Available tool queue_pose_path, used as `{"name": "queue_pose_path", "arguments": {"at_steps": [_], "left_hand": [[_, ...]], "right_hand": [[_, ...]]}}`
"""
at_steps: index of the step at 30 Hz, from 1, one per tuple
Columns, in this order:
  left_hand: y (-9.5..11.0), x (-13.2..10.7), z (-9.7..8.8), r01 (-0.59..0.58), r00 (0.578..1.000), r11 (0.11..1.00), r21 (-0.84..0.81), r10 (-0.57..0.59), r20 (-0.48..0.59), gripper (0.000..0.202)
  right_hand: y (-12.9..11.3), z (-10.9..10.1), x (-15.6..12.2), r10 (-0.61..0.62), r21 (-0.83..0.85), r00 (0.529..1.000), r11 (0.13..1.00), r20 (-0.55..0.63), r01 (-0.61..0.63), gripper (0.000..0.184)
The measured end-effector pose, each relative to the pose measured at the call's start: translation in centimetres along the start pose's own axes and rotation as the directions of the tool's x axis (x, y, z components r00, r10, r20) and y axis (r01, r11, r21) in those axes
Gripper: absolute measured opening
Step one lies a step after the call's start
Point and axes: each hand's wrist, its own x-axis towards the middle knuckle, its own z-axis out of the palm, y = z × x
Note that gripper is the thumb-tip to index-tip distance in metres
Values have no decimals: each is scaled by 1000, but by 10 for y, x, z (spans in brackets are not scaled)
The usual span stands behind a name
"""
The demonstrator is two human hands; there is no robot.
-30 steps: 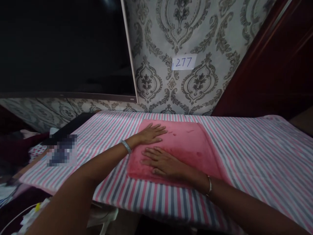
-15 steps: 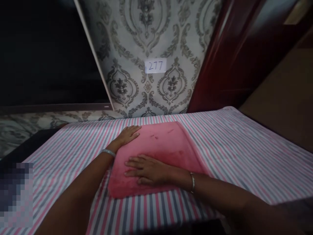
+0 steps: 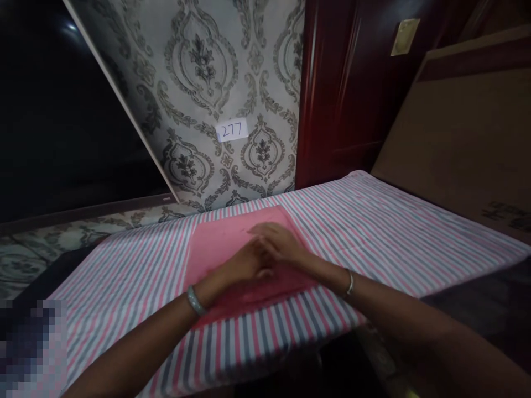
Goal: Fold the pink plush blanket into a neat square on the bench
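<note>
A folded pink plush cloth (image 3: 224, 235) lies flat on the striped sheet, its near edge close to the front of the surface. Over its middle, my two hands meet or overlap. My left hand (image 3: 249, 261) is low over the cloth, a bracelet at the wrist; its fingers are blurred and partly hidden behind my right hand. My right hand (image 3: 280, 241) reaches in from the right with fingers stretched out to the left, smeared by motion, and has a thin bangle at the wrist. Neither hand visibly grips the cloth.
The pink, grey and white striped sheet (image 3: 348, 221) covers the table, its front edge hanging over. Behind stand a patterned wall with a paper label (image 3: 232, 130), a dark screen (image 3: 74, 121) at left, a dark red door (image 3: 340, 110) and a cardboard box (image 3: 464, 127) at right.
Both hands have left their flat, separate places on the pink cloth and come together over its middle. The left moved right and nearer; the right moved up. The view has turned right.
</note>
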Motion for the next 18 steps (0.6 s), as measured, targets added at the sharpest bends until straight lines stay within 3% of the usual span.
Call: {"name": "queue_pose_path", "arguments": {"at_steps": [2, 3, 5, 7, 11, 16, 18], "left_hand": [[16, 16, 13, -163, 987, 987, -10, 163, 11, 65], [20, 21, 19, -203, 979, 979, -7, 203, 21, 70], [22, 28, 31, -210, 977, 978, -1, 209, 34, 74], [19, 28, 40, -171, 985, 985, -1, 171, 30, 73], [17, 22, 48, -141, 989, 990, -18, 141, 31, 67], [17, 22, 49, -122, 992, 992, -11, 122, 33, 66], [17, 22, 49, -116, 993, 993, -13, 116, 29, 66]], "right_hand": [[33, -16, -1, 190, -35, 975, 982, 116, -188, 47], [49, -20, -2, 263, -65, 940, 965, 215, -255, 48], [75, -22, -1, 341, -139, 843, 940, 417, -312, 50], [95, -19, 3, 375, -210, 758, 927, 534, -310, 54], [127, -9, 17, 442, -315, 705, 896, 555, -314, 60], [168, 4, 31, 582, -365, 628, 813, 517, -453, 64], [179, 9, 29, 599, -366, 629, 801, 495, -474, 66]]}}
